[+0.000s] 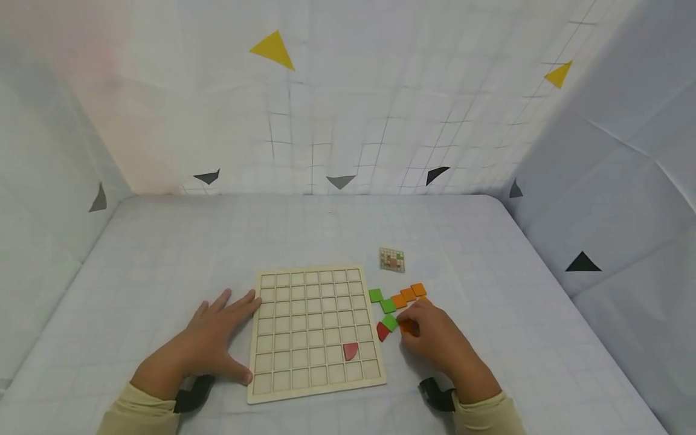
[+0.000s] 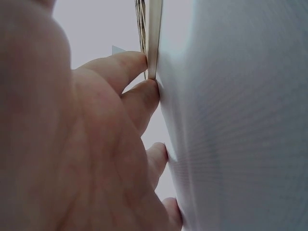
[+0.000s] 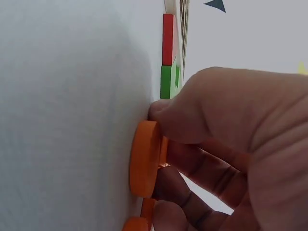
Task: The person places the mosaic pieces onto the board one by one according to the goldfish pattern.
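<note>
A wooden grid board (image 1: 299,341) lies on the table, with a red quarter-round piece (image 1: 350,351) in one cell at its lower right. My left hand (image 1: 212,341) is spread along the board's left side, thumb and fingertips at its edge. To the right of the board, my right hand (image 1: 437,341) has its fingers curled and pinches an orange piece (image 3: 144,159) with a curved edge, close to the table. By its thumb are a green tile (image 1: 389,322) and another red piece (image 1: 383,331). The hand partly covers other orange pieces.
Beyond the right hand lie more green tiles (image 1: 376,295) and several orange tiles (image 1: 408,295). A small card with a grid pattern (image 1: 392,260) sits farther back. White cloth walls (image 1: 348,103) close off the back and sides of the white-covered table (image 1: 304,229).
</note>
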Demonstrator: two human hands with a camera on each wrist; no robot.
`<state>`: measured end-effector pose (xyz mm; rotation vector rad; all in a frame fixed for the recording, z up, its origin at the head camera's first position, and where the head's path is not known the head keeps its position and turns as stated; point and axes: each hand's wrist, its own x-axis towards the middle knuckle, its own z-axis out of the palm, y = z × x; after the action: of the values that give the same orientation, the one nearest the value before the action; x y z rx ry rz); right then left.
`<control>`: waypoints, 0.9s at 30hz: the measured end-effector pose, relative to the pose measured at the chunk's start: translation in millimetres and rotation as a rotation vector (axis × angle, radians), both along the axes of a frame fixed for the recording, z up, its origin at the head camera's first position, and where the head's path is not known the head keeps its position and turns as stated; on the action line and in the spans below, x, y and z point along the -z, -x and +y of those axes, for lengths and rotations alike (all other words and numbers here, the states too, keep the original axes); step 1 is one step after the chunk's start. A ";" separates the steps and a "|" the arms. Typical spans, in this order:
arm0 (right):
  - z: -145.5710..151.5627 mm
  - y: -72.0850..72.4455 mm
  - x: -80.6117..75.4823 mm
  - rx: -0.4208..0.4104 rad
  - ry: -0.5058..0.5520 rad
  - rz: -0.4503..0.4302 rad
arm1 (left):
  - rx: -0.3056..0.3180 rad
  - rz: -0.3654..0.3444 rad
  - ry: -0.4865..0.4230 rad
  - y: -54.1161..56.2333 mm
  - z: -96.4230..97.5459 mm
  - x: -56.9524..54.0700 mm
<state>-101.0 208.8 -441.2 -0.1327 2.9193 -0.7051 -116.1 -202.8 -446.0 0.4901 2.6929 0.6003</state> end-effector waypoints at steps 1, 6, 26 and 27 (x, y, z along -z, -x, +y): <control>0.2 -0.3 -0.2 -0.003 -0.003 0.005 | -0.002 -0.001 -0.001 0.1 0.1 0.3; 0.0 -2.7 -2.1 0.001 -0.006 0.031 | -0.002 0.002 0.003 -1.1 2.0 -1.4; -16.9 -9.1 4.7 -0.319 0.418 0.303 | 0.002 0.000 0.016 -0.8 1.4 0.1; -19.5 -9.2 4.7 -0.343 0.437 0.297 | 0.000 -0.003 0.018 -0.3 1.7 -0.2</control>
<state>-91.8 189.2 -445.9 -0.8231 2.8295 -1.3377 -115.8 -201.1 -445.8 0.4841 2.6934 0.5752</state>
